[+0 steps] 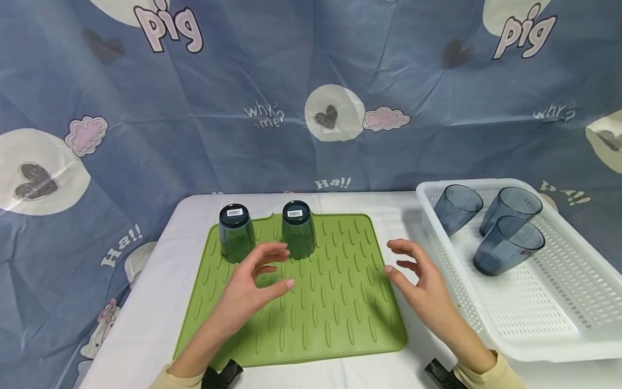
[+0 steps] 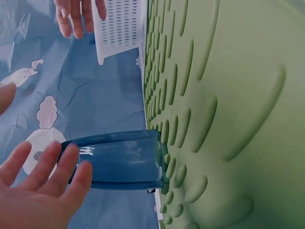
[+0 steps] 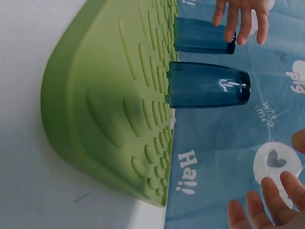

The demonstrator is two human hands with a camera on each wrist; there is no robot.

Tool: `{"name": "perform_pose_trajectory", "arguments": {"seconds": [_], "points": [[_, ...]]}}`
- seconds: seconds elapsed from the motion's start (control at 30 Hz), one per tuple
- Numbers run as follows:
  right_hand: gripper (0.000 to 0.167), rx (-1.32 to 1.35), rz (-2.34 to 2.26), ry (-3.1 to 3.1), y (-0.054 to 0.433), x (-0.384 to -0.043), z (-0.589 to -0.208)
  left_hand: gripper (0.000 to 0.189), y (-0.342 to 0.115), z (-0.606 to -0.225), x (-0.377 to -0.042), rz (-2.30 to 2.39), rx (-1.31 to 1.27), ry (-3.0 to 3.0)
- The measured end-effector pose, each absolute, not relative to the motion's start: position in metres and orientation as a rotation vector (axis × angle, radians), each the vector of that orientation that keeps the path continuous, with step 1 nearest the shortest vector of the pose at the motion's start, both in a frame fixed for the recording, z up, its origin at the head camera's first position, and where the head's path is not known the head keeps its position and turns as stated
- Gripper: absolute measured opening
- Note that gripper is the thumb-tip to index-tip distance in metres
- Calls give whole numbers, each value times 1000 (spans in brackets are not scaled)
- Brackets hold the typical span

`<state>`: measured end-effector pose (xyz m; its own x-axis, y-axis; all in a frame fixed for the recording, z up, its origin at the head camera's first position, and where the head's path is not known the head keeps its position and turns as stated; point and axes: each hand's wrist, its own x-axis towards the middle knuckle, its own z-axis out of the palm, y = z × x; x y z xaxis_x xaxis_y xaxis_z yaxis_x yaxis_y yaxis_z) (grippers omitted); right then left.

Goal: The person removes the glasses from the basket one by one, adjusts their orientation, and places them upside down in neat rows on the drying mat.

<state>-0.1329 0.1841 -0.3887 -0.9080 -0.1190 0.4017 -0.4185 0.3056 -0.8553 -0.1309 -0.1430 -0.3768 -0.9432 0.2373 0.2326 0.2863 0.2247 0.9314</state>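
Note:
Two blue drinking glasses, the left one and the right one, stand upside down at the back of a green ridged drying mat. White stickers show on their bases. My left hand hovers over the mat in front of them, fingers loosely bent and holding nothing. In the left wrist view one glass appears just past those fingers. Beyond the mat's right edge my right hand is raised in the air, thumb and fingers apart, nothing between them. Both upturned glasses are also visible in the right wrist view.
To the right, a white perforated plastic basket contains three more blue glasses, tilted and close together near its back. A white cloth covers the table. Behind it hangs a blue printed curtain.

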Motion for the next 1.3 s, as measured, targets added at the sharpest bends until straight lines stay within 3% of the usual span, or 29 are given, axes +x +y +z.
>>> {"name": "perform_pose_trajectory", "arguments": {"seconds": [0.67,1.3], "points": [[43,548,1632,-2312,187,-130,-378,50,-154,-377,-128,-1889,-579,-2393],[55,731,1556,-2158,202,-96,-323,51,-153,-387,-128,-1877,-607,-2454]]}}
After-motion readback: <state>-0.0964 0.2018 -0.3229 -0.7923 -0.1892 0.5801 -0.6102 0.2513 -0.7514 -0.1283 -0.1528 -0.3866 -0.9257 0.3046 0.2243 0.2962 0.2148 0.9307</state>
